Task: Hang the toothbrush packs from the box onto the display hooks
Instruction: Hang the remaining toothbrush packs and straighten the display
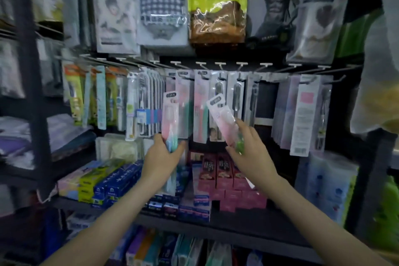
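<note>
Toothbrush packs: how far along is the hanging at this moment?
Done: toothbrush packs already hang along the display hooks. In hand: the left hand grips a pink-and-blue pack upright, the right hand a tilted pink-and-green pack, neither hooked yet. Left: hanging both; the box is out of view.

1. Two arms of one person are seen, each shown from the hand back to where it is cut off by the lower edge of the view.
2. The left forearm (112,211) is shown slim and smooth, and it is left uncovered along all of its visible length.
3. The right forearm (313,211) is likewise left uncovered, from the wrist to the edge of the view.
4. The left hand (160,155) is bare; its nails are blurred and cannot be made out.
5. The right hand (250,149) is bare too, and its back and knuckles are shown.
6. Whether sleeves are worn higher up cannot be told.
</note>
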`<state>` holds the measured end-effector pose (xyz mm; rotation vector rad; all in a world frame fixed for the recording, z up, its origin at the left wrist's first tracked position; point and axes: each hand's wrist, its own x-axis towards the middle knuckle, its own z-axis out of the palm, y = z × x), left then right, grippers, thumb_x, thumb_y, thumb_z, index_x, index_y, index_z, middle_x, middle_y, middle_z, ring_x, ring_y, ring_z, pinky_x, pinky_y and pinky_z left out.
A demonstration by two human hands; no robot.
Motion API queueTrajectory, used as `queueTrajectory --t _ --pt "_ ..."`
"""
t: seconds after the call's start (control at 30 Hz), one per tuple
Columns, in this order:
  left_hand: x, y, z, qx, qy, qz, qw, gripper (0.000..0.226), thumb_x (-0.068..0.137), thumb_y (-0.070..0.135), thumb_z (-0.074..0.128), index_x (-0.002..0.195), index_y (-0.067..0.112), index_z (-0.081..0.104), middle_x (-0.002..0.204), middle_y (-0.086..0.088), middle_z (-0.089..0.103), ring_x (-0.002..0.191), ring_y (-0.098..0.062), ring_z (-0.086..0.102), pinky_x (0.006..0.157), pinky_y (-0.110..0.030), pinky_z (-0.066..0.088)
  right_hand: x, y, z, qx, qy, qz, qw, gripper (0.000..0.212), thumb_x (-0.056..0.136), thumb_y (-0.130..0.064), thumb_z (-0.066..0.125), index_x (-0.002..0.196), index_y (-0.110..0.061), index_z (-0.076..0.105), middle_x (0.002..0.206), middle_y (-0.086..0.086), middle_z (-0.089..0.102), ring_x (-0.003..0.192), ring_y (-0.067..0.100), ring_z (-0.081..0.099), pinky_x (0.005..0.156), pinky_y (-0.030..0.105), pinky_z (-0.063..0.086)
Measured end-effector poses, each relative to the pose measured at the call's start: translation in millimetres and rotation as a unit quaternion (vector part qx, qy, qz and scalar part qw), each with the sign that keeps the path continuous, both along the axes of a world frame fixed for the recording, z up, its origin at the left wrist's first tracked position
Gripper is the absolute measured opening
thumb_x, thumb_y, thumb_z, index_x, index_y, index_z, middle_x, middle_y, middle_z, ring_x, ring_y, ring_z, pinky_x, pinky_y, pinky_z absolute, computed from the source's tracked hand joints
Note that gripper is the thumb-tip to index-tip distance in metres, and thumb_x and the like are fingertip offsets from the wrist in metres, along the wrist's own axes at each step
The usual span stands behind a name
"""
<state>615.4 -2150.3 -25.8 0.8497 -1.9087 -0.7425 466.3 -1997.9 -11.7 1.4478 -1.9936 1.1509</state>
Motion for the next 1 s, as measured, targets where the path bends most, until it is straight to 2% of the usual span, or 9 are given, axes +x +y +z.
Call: queueTrajectory --t 0.1,0.17,0.27,0.4,0.5,0.63,0.77,1.0 --pt "7 -31 11 0.002 -0.001 0.029 1.0 0.043 0.09 0.044 0.06 0.11 0.009 0.044 0.082 -0.005 0.057 0.071 -0.018 0.055 0.057 -0.033 0.043 -5 -27 7 0.022 0.043 0.004 0.999 0.066 0.09 -0.014 0.061 0.147 -0.02 0.029 0.137 0.0 0.039 0.124 0.016 0.041 0.092 0.014 0.033" --pt "9 -49 17 0.003 0.008 0.042 0.999 0.04 0.089 0.044 0.061 0.106 0.012 0.043 0.082 -0.005 0.057 0.07 -0.016 0.055 0.059 -0.035 0.046 -7 -47 11 0.027 0.047 0.012 0.998 0.064 0.091 -0.016 0.06 0.147 -0.02 0.029 0.136 0.0 0.041 0.123 0.017 0.042 0.093 0.017 0.035" --pt "11 -73 27 -0.001 0.024 0.056 0.998 0.038 0.089 0.042 0.063 0.103 0.013 0.041 0.076 0.002 0.051 0.064 -0.008 0.048 0.052 -0.029 0.038 -4 -76 16 0.026 0.034 0.018 0.999 0.062 0.092 -0.017 0.059 0.147 -0.021 0.029 0.138 0.0 0.042 0.125 0.016 0.042 0.096 0.019 0.035" --pt "19 -108 39 -0.03 0.034 0.071 0.996 0.036 0.09 0.037 0.062 0.098 0.011 0.039 0.072 0.001 0.046 0.061 -0.011 0.046 0.047 -0.028 0.029 12 -122 24 0.024 0.068 0.019 0.997 0.061 0.092 -0.012 0.058 0.146 -0.018 0.032 0.142 0.001 0.04 0.125 0.019 0.042 0.097 0.025 0.039" --pt "29 -139 46 -0.051 0.033 0.086 0.994 0.034 0.09 0.037 0.062 0.098 0.013 0.039 0.073 0.0 0.049 0.062 -0.012 0.048 0.047 -0.028 0.03 23 -163 33 0.042 0.092 0.007 0.995 0.065 0.094 -0.016 0.054 0.15 -0.021 0.022 0.137 0.001 0.04 0.118 0.019 0.044 0.096 0.034 0.044" --pt "44 -174 53 -0.086 0.046 0.088 0.991 0.037 0.089 0.04 0.063 0.098 0.013 0.04 0.073 -0.001 0.052 0.061 -0.012 0.05 0.047 -0.029 0.033 37 -213 40 0.029 0.072 -0.029 0.997 0.065 0.095 -0.017 0.051 0.151 -0.02 0.017 0.139 0.001 0.039 0.118 0.018 0.044 0.09 0.032 0.048" --pt "53 -196 56 -0.122 0.052 0.077 0.988 0.036 0.09 0.041 0.062 0.095 0.015 0.038 0.067 0.003 0.047 0.057 -0.011 0.047 0.045 -0.028 0.028 40 -245 42 -0.023 0.039 -0.077 0.996 0.065 0.094 -0.012 0.051 0.151 -0.017 0.019 0.134 0.003 0.042 0.115 0.019 0.044 0.081 0.031 0.049" --pt "43 -215 51 -0.16 0.028 0.045 0.986 0.037 0.089 0.043 0.06 0.1 0.017 0.037 0.073 0.002 0.051 0.06 -0.016 0.051 0.045 -0.026 0.031 46 -272 28 -0.083 0.013 -0.099 0.992 0.063 0.095 -0.013 0.052 0.15 -0.017 0.021 0.134 0.002 0.042 0.111 0.02 0.048 0.071 0.024 0.043"
